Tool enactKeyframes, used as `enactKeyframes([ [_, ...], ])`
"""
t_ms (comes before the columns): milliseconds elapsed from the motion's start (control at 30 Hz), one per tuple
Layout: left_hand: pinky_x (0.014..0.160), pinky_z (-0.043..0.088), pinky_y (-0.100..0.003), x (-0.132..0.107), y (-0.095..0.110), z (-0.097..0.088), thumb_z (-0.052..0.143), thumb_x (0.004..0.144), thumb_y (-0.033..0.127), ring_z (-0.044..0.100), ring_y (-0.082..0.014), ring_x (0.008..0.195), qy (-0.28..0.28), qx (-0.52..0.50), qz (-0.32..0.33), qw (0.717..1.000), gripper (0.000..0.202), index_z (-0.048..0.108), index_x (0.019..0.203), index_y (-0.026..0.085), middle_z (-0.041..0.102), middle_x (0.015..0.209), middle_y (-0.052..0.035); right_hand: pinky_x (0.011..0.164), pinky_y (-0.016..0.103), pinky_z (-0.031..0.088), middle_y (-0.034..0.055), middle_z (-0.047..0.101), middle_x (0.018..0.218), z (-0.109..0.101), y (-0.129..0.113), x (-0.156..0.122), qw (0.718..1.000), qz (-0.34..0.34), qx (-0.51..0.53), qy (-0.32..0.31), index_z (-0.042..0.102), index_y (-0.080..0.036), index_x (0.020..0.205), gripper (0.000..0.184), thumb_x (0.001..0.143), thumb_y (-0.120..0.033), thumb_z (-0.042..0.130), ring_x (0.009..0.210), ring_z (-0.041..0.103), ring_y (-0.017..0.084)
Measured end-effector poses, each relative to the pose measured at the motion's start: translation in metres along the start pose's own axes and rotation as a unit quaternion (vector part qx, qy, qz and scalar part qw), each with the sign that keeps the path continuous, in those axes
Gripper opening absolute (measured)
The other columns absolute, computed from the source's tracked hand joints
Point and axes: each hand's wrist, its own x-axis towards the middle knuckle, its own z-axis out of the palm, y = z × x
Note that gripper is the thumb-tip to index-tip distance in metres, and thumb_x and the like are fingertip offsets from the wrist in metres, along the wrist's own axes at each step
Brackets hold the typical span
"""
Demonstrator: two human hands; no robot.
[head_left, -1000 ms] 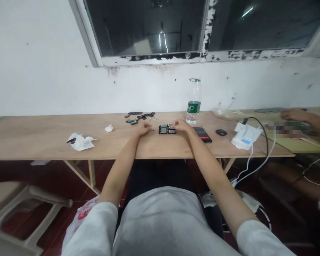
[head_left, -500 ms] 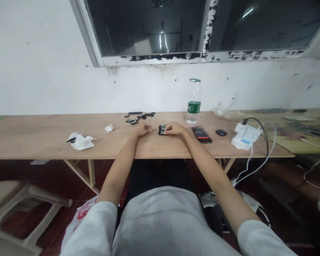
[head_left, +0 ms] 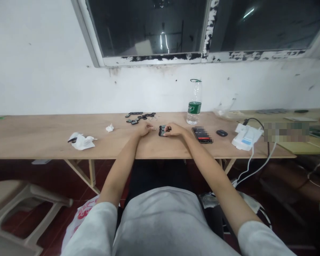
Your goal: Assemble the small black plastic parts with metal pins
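Note:
On the wooden table, my right hand (head_left: 175,129) has its fingers curled in at the right side of a small group of dark rectangular pieces (head_left: 162,132) with grey-green faces. Its fingertips partly cover the group, and whatever is between them is too small to name. To the left, my left hand (head_left: 144,129) rests with bent fingers drawn together beside some tiny pale bits (head_left: 154,129). What those fingers grip, if anything, cannot be made out. Farther back lie several more dark pieces (head_left: 142,116), with small pale slivers (head_left: 153,118) scattered close by.
A water bottle (head_left: 194,108) stands behind my right hand, with a phone (head_left: 202,135) and a small black case (head_left: 222,133) to its right. Farther right sits a white device (head_left: 246,137) with cables. Crumpled tissues (head_left: 83,142) lie on the left.
My right fingers have lifted and curled back slightly from the front of the dark pieces. My left fingers have shifted a little at the pale bits. The view has moved slightly.

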Motion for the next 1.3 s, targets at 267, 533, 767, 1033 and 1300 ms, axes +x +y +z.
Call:
enactKeyframes([
  [267,0.081,0.061,-0.038,-0.002,0.028,0.015,0.078,0.093,0.053,0.074,-0.0257,0.088,0.028,-0.037,0.054,0.997,0.037,0.081,0.104,0.017,0.079,0.112,-0.0134,0.062,0.026,0.053,0.0027,0.077,0.078,0.004,0.0,0.003,0.992,-0.006,0.123,0.037,0.076,-0.019,0.088,0.034,0.069,-0.038,0.096,0.068,0.069,0.018],
  [533,0.086,0.059,-0.036,-0.004,0.041,0.026,0.08,0.095,0.05,0.07,-0.0278,0.104,0.026,-0.03,0.072,0.997,0.035,0.082,0.11,0.018,0.077,0.112,-0.0119,0.055,0.025,0.056,0.0049,0.075,0.068,0.006,0.008,0.008,0.977,0.06,0.169,0.116,0.075,-0.018,0.08,0.034,0.073,-0.039,0.1,0.059,0.07,0.019],
  [767,0.089,0.059,-0.04,-0.004,0.046,0.025,0.085,0.088,0.041,0.072,-0.0313,0.107,0.028,-0.012,0.065,0.997,0.026,0.086,0.101,0.018,0.078,0.113,-0.0131,0.057,0.022,0.058,0.0049,0.079,0.072,0.01,0.007,0.01,0.959,0.075,0.247,0.119,0.077,-0.016,0.081,0.031,0.072,-0.032,0.102,0.061,0.072,0.017],
  [1033,0.096,0.062,-0.047,-0.003,0.043,0.028,0.093,0.079,0.04,0.076,-0.0355,0.109,0.036,-0.085,0.05,0.994,0.025,0.085,0.088,0.017,0.084,0.115,-0.0165,0.059,0.021,0.059,0.0062,0.08,0.072,0.009,0.004,0.007,0.953,0.097,0.267,0.105,0.079,-0.015,0.081,0.031,0.07,-0.028,0.104,0.065,0.075,0.017],
  [1300,0.09,0.062,-0.041,-0.005,0.038,0.029,0.1,0.068,0.033,0.076,-0.0286,0.094,-0.01,-0.127,-0.04,0.991,0.039,0.083,0.098,0.015,0.085,0.101,-0.0114,0.058,0.022,0.056,0.0064,0.081,0.076,0.008,0.001,0.004,0.961,0.087,0.255,0.057,0.082,-0.015,0.086,0.035,0.067,-0.031,0.105,0.064,0.074,0.017],
])
